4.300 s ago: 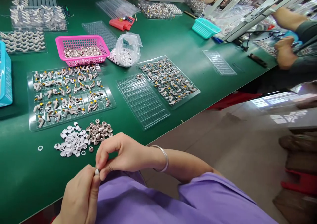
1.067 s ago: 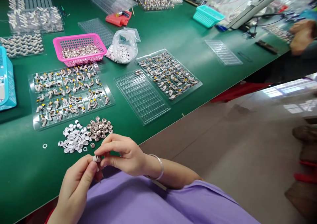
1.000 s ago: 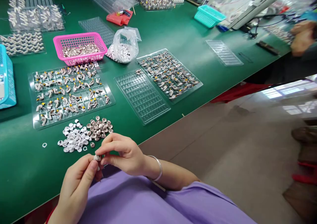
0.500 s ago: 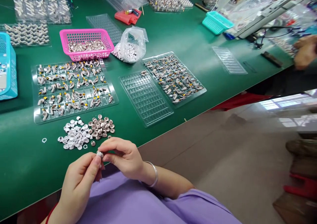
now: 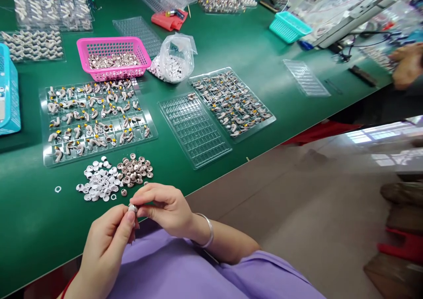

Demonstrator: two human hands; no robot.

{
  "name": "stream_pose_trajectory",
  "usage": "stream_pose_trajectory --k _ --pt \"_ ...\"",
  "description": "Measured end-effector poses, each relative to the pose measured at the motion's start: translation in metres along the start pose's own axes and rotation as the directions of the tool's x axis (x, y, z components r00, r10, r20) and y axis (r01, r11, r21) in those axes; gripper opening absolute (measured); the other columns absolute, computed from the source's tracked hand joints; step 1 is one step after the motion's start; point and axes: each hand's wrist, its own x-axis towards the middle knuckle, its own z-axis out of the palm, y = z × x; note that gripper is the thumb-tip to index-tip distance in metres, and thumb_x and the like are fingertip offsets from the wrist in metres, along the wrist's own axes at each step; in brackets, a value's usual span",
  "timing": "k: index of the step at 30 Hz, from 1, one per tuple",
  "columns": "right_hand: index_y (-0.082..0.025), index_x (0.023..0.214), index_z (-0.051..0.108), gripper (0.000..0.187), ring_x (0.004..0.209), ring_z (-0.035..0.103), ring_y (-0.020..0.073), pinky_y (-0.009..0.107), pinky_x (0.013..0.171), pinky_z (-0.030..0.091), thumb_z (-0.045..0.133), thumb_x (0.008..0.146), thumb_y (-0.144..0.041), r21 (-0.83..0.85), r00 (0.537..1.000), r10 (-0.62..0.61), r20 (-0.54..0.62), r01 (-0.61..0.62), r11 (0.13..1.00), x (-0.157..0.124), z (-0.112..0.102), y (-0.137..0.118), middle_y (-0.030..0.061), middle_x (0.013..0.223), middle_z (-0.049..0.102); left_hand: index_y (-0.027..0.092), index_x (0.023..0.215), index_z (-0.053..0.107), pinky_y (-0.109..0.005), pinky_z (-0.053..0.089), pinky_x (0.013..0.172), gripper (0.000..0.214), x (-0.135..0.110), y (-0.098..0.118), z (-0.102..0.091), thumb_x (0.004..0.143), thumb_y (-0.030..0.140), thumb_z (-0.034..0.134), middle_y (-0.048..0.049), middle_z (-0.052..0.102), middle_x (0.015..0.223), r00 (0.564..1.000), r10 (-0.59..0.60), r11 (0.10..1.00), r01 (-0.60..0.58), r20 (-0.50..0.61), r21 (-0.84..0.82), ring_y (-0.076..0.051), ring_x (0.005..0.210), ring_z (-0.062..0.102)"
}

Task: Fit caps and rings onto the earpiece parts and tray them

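Surface, near edge: left hand and right hand pinch a part; we apparently assemble it, next likely needing alignment.

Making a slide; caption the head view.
Left hand and right hand hold a small part near loose pieces on a green table.

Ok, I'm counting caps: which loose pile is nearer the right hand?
The beige-brown pile, just beyond the right hand; the white pile lies farther left.
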Motion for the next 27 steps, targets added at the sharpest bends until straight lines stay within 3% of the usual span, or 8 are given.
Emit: stream_pose_trajectory --k 5,14,22,27 --pt "-0.017 0.096 0.077 0.018 0.082 0.07 0.016 0.029 0.077 0.059 0.074 0.086 -0.031 0.048 0.999 0.04 0.018 -0.041 0.998 0.001 -0.002 -0.003 0.0082 0.088 0.074 0.021 0.065 0.052 -0.02 0.038 0.046 0.034 0.001 0.006 0.0 0.097 0.031 0.045 0.0037 0.05 0.056 0.99 0.141 0.977 -0.138 -0.006 0.164 -0.01 0.048 0.047" --pt "-0.014 0.096 0.076 0.014 0.08 0.071 0.015 0.026 0.075 0.06 0.072 0.087 -0.025 0.015 0.999 -0.02 0.047 0.02 1.0 0.004 -0.005 -0.014 0.0088 0.088 0.075 0.021 0.069 0.053 -0.018 0.038 0.047 0.026 -0.002 0.007 0.0 0.095 0.021 0.046 0.0044 0.052 0.058 0.957 0.291 0.917 -0.277 -0.007 0.289 -0.009 0.048 0.049" --pt "-0.015 0.096 0.076 0.013 0.081 0.072 0.0143 0.026 0.076 0.061 0.069 0.089 -0.024 0.011 0.996 -0.041 0.082 0.04 0.999 0.005 -0.007 -0.013 0.0086 0.09 0.075 0.021 0.069 0.054 -0.019 0.042 0.048 0.035 -0.004 0.007 -0.002 0.1 0.033 0.042 0.0021 0.054 0.059 0.996 0.082 0.992 -0.085 0.035 0.098 -0.011 0.051 0.052" --pt "-0.015 0.094 0.076 0.013 0.082 0.072 0.0153 0.027 0.077 0.061 0.071 0.087 -0.026 -0.008 0.996 0.0 0.094 0.001 1.0 0.005 -0.007 -0.012 0.0086 0.09 0.075 0.021 0.07 0.054 -0.019 0.04 0.047 0.034 -0.004 0.005 -0.001 0.1 0.033 0.043 0.0027 0.053 0.059 0.993 0.117 0.983 -0.119 0.027 0.137 -0.011 0.05 0.049"
